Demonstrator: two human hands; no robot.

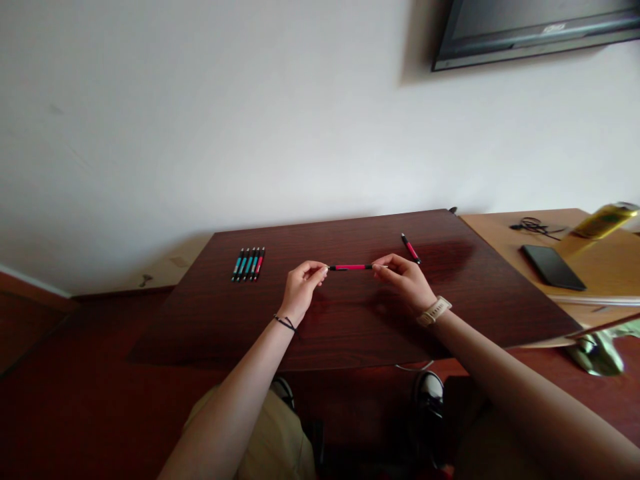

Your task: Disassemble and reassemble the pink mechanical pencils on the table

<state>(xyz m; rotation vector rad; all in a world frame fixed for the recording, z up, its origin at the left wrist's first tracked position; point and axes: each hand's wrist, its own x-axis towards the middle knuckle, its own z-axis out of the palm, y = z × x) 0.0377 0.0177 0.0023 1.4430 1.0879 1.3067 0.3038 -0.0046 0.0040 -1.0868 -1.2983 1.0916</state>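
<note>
Dark wooden table (340, 340) taken as landmark, its far edge near the pale wall (250, 120); over the middle of the table, a red pen (350, 267) with black ends, held level and lying crosswise, roughly parallel to the table's long edges; left hand (303, 283) has the pen's left end pinched between thumb and fingertips, the grip closed down to the thickness of the barrel; right hand (403, 281) pinches the opposite end in like fashion, thumb and fingers drawn together at the tip; the pen's middle is bare between the two hands; how far it stands off the tabletop, cannot tell; dark cord bracelet (285, 323) on the left wrist, light-strapped watch (434, 311) on the right, both over the table's near half; toward the table's left end, a neat row of pens (249, 265), blue-green ones side by side with a red one at the right of the row; on the table's right half, beyond the right hand, a second red-and-black pen (411, 248) lies slantwise; just beside the table's right end, a lighter wooden desk (500, 230) bearing a dark phone (553, 267), a coiled black cable (534, 227) and a blurred yellow object (605, 220); above the table's right side, a wall-mounted screen (545, 40), partly in view; below the table's near edge, a black-and-white shoe (430, 390).
</note>
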